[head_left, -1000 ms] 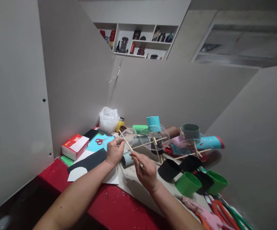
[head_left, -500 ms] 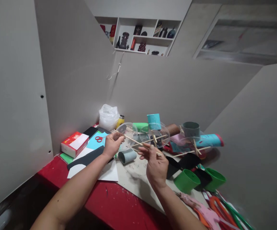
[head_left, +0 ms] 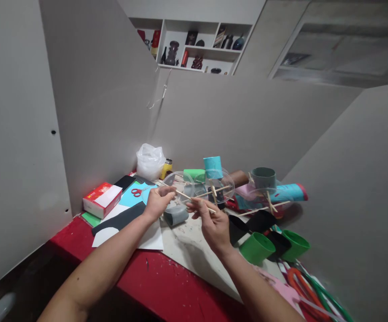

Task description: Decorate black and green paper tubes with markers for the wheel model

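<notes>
While both hands share 1 thin wooden stick [head_left: 183, 195], its long axis slants across the view, from the left hand [head_left: 160, 203], farther up and to the left, down to the right hand [head_left: 214, 226]. The stick is held in the air above the worktop [head_left: 140, 273]. On the left the grip is pinched — fingertips together on the stick; on the right, thumb and fingers look closed round the lower length, its end showing just past them.

That line between the 2 hands is the relation to watch, I judge: each hand already has its own part of the stick, with a short bare stretch between. The right hand is the nearer to the crossed sticks [head_left: 214, 192] at the right-hand clear disc [head_left: 233, 179], by which a light-blue tube [head_left: 212, 167] shows. The left-hand clear disc [head_left: 172, 178] lies just beyond the held stick; whether they touch, I cannot tell.

As for writing, nothing can be read. The red-and-white box [head_left: 102, 200] bears a small yellow mark — its lettering is too small. On the wall shelf, a tall box [head_left: 219, 37] has pale print, equally illegible, and a dark box [head_left: 191, 38] carries a faint mark. Dark red marks on the blue packet [head_left: 289, 192] spell no clear word.
</notes>
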`<state>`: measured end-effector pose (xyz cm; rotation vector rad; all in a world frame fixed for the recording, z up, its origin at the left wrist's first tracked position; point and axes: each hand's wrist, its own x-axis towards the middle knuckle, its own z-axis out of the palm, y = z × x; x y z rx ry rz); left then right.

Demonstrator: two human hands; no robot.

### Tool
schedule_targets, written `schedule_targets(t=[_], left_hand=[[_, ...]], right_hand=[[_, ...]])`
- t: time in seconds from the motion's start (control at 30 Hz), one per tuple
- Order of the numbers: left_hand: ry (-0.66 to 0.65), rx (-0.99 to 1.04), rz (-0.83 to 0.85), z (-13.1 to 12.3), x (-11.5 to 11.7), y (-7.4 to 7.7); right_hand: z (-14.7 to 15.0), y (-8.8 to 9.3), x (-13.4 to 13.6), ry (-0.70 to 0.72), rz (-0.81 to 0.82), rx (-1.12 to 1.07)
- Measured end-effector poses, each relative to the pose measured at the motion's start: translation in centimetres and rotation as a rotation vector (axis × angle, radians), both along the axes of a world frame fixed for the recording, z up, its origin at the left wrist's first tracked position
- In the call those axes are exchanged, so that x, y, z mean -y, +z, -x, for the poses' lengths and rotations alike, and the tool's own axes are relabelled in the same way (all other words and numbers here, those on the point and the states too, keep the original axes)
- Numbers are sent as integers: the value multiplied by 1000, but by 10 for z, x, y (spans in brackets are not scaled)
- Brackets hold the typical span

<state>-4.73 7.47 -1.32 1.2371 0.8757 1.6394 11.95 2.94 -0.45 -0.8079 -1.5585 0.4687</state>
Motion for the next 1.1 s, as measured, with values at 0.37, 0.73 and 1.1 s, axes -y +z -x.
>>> schedule_targets(t=[0.37,0.73,1.1], left_hand=[[185,-145,-97,-11,9,-8],[371,-230,-157,-7,3,-11],[304,-200,-259,-6,16,-1]], right_hand=[[-1,-8,-10,-2,-490,505],[-9,-1,20,51,-544,642],[-22,13,43,-102,-141,276]])
